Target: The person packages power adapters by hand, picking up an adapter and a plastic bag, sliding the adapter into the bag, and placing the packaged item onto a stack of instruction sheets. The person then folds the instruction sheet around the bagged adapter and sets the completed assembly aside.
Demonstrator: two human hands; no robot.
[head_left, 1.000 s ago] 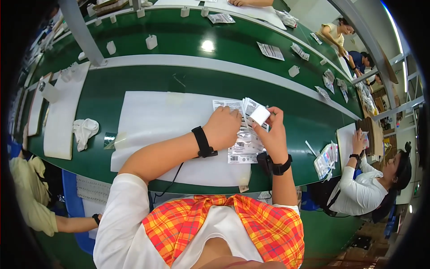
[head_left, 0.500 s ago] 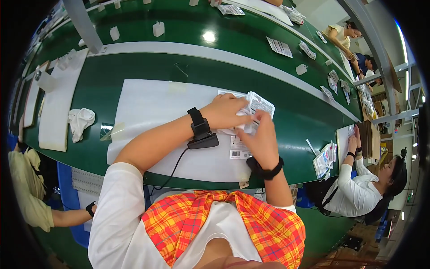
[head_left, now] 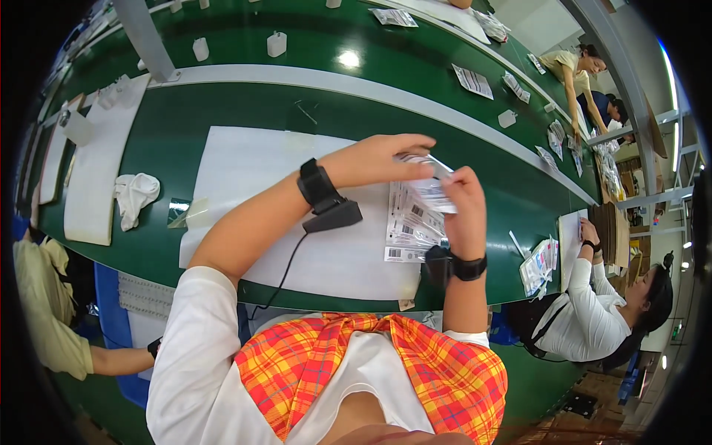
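Over the right part of the white work sheet, my right hand grips a small stack of flat printed packets by its right edge. My left hand is at the stack's upper left corner, fingers stretched out and apart from the thumb. The thumb overlaps the packets; whether it presses on them I cannot tell. Below the hands, several more white printed packets with barcodes lie overlapping on the sheet. Black bands are around both my wrists, with a dark box and cable at the left one.
A white cloth and a long white board lie to the left on the green table. A grey rail crosses behind the sheet; small white bottles stand beyond. At right, a co-worker sits near a packet pile.
The stack has been lifted toward me and right in my right hand, uncovering a fan of packets on the sheet. My left hand has shifted up, its fingers straighter.
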